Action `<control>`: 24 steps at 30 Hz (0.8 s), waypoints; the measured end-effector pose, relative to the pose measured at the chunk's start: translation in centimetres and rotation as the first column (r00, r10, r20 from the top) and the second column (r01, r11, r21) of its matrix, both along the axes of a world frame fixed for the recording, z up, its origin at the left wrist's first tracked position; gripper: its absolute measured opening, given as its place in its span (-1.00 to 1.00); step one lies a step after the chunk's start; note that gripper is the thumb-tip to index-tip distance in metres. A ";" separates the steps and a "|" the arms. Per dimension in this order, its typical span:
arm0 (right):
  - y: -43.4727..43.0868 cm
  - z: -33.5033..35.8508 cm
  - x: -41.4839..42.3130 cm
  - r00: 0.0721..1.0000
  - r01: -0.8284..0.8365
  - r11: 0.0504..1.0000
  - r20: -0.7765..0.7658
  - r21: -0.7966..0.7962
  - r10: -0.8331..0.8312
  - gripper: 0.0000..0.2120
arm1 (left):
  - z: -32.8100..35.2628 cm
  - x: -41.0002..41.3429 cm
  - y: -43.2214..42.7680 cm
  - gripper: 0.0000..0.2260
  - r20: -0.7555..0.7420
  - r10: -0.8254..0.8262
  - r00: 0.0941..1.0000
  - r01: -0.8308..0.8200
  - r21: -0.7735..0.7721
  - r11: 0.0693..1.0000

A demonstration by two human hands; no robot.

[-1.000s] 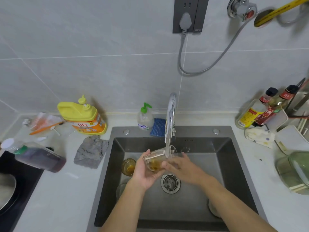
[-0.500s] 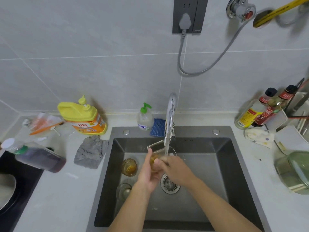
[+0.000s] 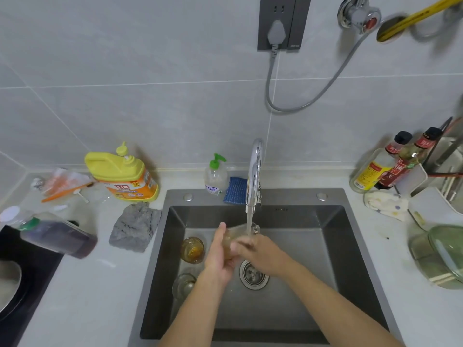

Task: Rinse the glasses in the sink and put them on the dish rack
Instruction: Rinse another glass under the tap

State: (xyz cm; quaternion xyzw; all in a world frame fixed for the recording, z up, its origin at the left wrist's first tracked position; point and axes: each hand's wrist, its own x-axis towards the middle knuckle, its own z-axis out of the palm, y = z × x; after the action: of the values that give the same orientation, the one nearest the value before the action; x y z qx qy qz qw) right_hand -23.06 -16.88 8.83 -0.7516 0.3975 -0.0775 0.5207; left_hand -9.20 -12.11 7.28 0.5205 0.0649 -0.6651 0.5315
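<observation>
Clear glass tumbler (image 3: pixel 238 236) sits clasped between both my hands over the steel sink (image 3: pixel 335 246), under the running tap (image 3: pixel 254 176). My left hand (image 3: pixel 219 256) wraps its side; my right hand (image 3: pixel 260 251) pinches its rim, fingers blurred. Two more glasses wait on the basin floor to the left: an amber-stained one (image 3: pixel 192 250) and a clearer one (image 3: pixel 184 284) nearer me. On the worktop (image 3: pixel 100 284), a grey cloth (image 3: pixel 135 226) lies just left of the sink.

Both forearms are bare from the bottom edge of the view up to the wrists, with no sleeve showing on either. The left hand (image 3: pixel 217 256) and right hand (image 3: pixel 260 254) wear no gloves. No ring, watch or band shows on the fingers or wrists in view.
</observation>
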 end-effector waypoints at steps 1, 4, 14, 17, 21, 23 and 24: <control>-0.1 -0.1 -0.5 0.990 -0.095 0.990 -0.115 -0.102 0.083 -0.75 | 0.4 0.1 0.0 -0.56 0.001 0.015 1.000 -0.015 0.027 1.000; -0.3 -0.1 -0.6 0.951 -0.207 0.951 -0.275 -0.228 0.141 -0.76 | 0.2 0.6 -0.1 -0.52 -0.008 -0.001 1.000 0.002 0.056 0.998; -1.1 0.8 1.3 0.977 0.215 0.943 -0.045 0.254 -0.211 -0.76 | 0.0 0.0 1.1 -0.43 0.299 -0.293 0.908 0.287 0.065 0.956; -0.7 1.0 0.2 0.991 0.073 0.997 -0.113 0.030 -0.069 -0.54 | 0.5 0.5 0.5 -0.51 0.287 -0.242 0.927 0.239 0.047 0.970; -0.7 1.3 -0.5 0.944 -0.190 0.931 -0.320 -0.311 0.085 -0.31 | 0.4 1.3 0.3 -0.46 0.123 -0.222 0.967 0.209 0.107 0.972; -0.7 1.7 0.5 0.984 0.031 0.986 -0.166 -0.163 -0.059 -0.34 | 0.3 1.0 0.5 -0.48 0.091 -0.222 0.971 0.217 0.065 0.974; -0.8 1.7 0.9 0.981 0.168 0.986 -0.094 -0.007 -0.168 -0.37 | 0.4 0.7 0.6 -0.52 0.069 -0.212 0.975 0.210 0.029 0.977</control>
State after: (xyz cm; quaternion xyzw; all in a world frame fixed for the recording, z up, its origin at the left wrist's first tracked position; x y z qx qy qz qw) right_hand -22.16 -17.72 10.52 -0.7180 0.4835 -0.0853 0.4933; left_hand -8.48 -11.49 7.70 0.5534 -0.0026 -0.6981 0.4544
